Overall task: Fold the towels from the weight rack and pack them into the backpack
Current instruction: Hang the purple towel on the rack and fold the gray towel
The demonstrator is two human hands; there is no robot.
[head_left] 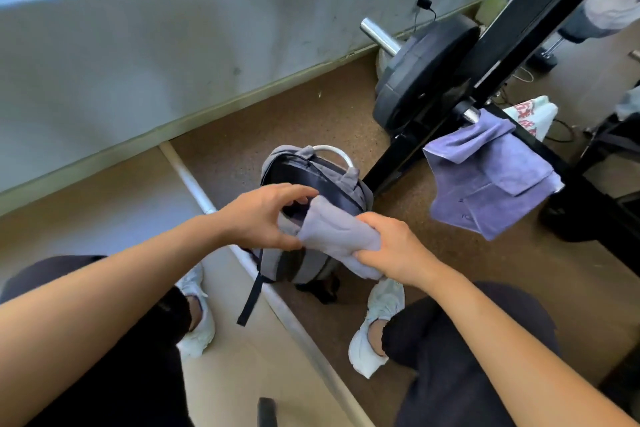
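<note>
Soft folded towel point(332, 232) gripped by right hand point(391, 250) over grey backpack point(311, 184).

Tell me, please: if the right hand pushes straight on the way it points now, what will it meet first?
Probably the backpack. The right hand grips the folded grey towel, whose front end already points at the dark opening that the left hand holds apart. Depth is unclear.

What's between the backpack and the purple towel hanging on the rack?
In the head view, only bare brown floor and the rack's black slanted bar lie between the backpack and the purple towel.
</note>
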